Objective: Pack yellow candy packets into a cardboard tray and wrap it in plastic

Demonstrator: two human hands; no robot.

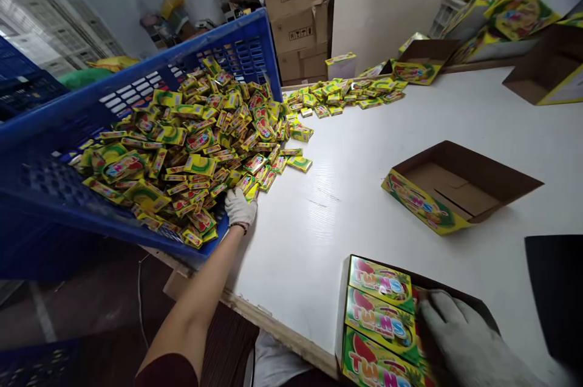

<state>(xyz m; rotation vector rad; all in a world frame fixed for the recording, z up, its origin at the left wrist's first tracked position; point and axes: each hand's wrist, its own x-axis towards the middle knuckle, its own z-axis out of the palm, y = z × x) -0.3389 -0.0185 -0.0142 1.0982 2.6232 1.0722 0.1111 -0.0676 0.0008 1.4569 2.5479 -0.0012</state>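
Head view, left hand [240,208], grip unclear, at one blue crate [45,127], right hand [460,338] flat on three packs [380,318].

Left hand [240,208]: fingertips buried among the packets [182,150]; grip not discernible. Right hand [464,338]: blurred, cut off by the lower frame edge, as is the box of packs [340,308] at the worktop's near edge. Blue crate [45,192]: cropped at left.

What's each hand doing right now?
Left hand: curled among packets at the blue crate rim; grip cannot be told.
Right hand: open, flat on the filled box.
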